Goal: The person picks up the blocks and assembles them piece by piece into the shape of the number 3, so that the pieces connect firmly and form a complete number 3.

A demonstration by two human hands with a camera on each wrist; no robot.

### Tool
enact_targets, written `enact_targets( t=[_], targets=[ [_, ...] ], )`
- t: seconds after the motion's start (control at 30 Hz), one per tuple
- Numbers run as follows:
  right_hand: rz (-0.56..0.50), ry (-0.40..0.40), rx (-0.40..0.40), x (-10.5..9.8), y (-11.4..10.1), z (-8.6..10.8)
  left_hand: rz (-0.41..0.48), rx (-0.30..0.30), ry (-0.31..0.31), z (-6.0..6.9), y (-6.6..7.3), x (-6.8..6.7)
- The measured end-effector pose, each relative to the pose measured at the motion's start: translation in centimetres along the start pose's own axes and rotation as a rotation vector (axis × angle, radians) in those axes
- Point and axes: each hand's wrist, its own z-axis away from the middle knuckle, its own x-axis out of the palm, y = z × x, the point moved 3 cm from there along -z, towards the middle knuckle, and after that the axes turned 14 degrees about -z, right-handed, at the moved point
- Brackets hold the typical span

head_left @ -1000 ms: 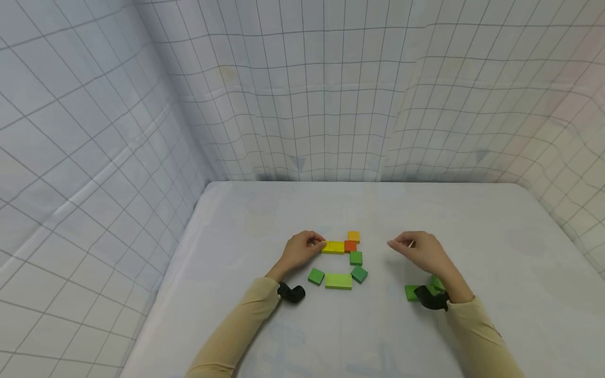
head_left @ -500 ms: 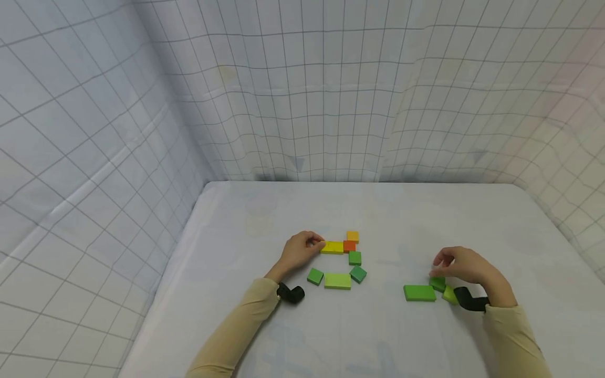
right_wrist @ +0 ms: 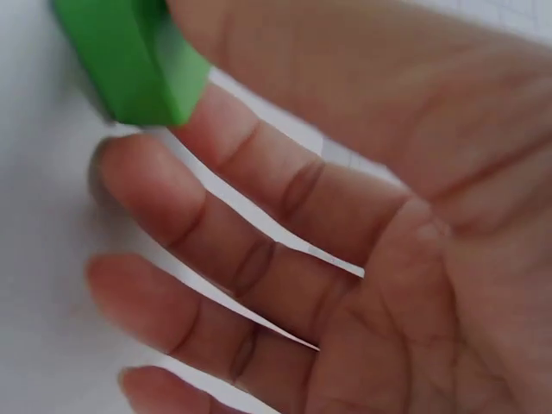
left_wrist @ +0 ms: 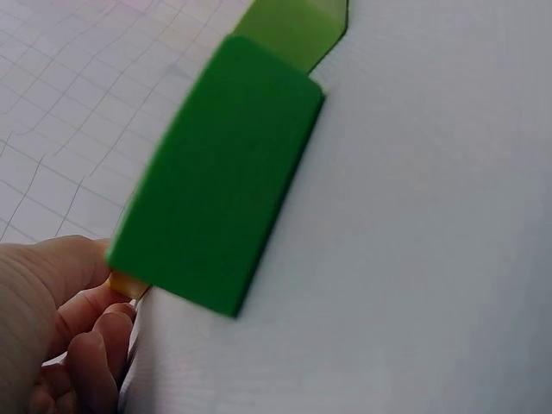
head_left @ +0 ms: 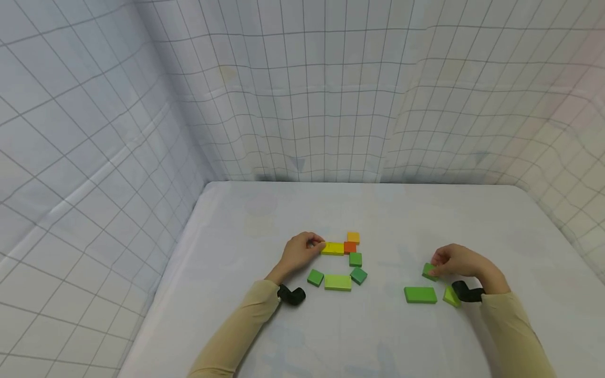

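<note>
In the head view my left hand (head_left: 298, 254) pinches the left end of a long yellow block (head_left: 334, 249) lying flat. A red-orange block (head_left: 350, 248) touches its right end, and an orange block (head_left: 353, 238) sits just behind that. My right hand (head_left: 460, 262) holds a small green block (head_left: 428, 271) between thumb and index finger, while the other fingers spread loosely in the right wrist view. A long green block (head_left: 420, 295) and a yellow-green block (head_left: 451, 296) lie close in front of this hand. Most of the yellow block is hidden behind a green block (left_wrist: 220, 172) in the left wrist view.
Right of centre lie a green block (head_left: 355, 260) and a dark green one (head_left: 358, 276). Nearer the person are a long lime block (head_left: 337, 283) and another green block (head_left: 315, 277). White gridded curtains (head_left: 302, 105) surround the white table (head_left: 264, 210) at the back and sides.
My right hand has moved right and toward the person to the loose blocks, then gripped a small green block and shifted it slightly away and left. The left hand stays at the yellow block.
</note>
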Motion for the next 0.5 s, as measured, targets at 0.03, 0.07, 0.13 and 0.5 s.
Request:
enact_targets(
  t=[0.03,0.07,0.13,0.5],
  targets=[
    [0.008,0.001,0.005,-0.1,-0.3,-0.4,-0.002,0.001,0.002,0.0,0.0,0.0],
    [0.019,0.005,0.010,-0.3,-0.5,-0.9,-0.002,0.001,0.003,0.0,0.0,0.0],
    [0.034,0.008,0.019,-0.5,-1.0,-1.9,-0.001,0.005,0.008,0.0,0.0,0.0],
    [0.071,0.028,0.060,-0.3,-3.1,-7.7,-0.002,0.004,0.023,0.1,0.0,0.1]
  ],
)
